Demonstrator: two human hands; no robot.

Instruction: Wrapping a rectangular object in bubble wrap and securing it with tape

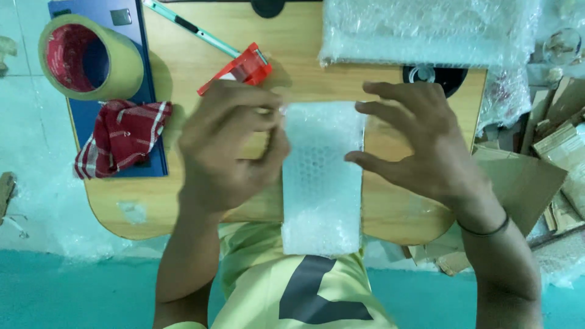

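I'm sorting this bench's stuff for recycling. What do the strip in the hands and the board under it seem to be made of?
Strip: clear plastic bubble wrap, judging by its rows of small air pockets and translucent sheen. Board: looks like light wood or wood-look laminate, smooth, with visible grain lines; which one cannot be told.

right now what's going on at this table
A person holds a strip of bubble wrap over a wooden table. The left hand pinches its left edge near the top; the right hand touches its right edge with spread fingers. Nearby lie a red tape dispenser, a tape roll, a checked cloth, a cutter and a bubble wrap roll.
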